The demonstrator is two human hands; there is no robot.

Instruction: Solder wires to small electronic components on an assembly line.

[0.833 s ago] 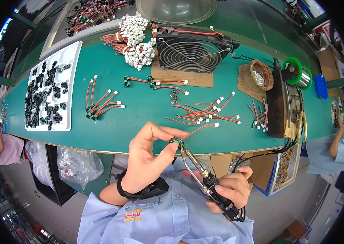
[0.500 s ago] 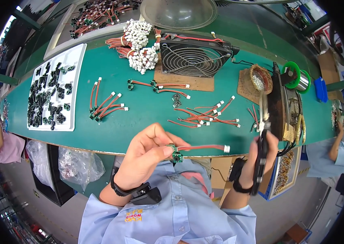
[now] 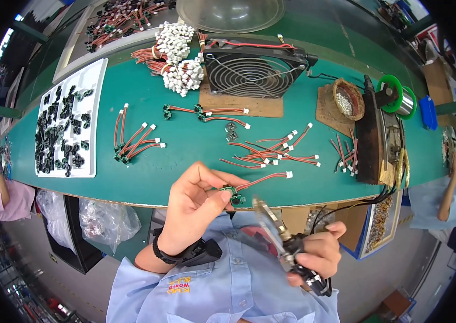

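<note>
My left hand (image 3: 195, 210) pinches a small green circuit board (image 3: 236, 199) with a dark round part on it, above the table's near edge. Red and black wires (image 3: 265, 178) run rightward from that board to a white connector. In my right hand (image 3: 322, 253) is a soldering iron (image 3: 276, 223), its black handle low and its metal tip slanting up and left. The tip is blurred and lies just right of the board; contact is not visible. More wired boards (image 3: 124, 156) lie to the left, and loose wires with white connectors (image 3: 279, 156) lie beyond my hands.
A white tray (image 3: 92, 134) of small black parts lies at left. Behind are bundled connectors (image 3: 182, 75) and a black fan (image 3: 252, 72). At right stand a round bowl (image 3: 353, 110) of silvery bits, a green solder spool (image 3: 392, 91) and a dark stand (image 3: 370, 142). Co-workers sit at both sides.
My right hand has brought the soldering iron from the bowl side leftward and down, close to the board. The left hand keeps its pinch, and the wires now slant upward.
</note>
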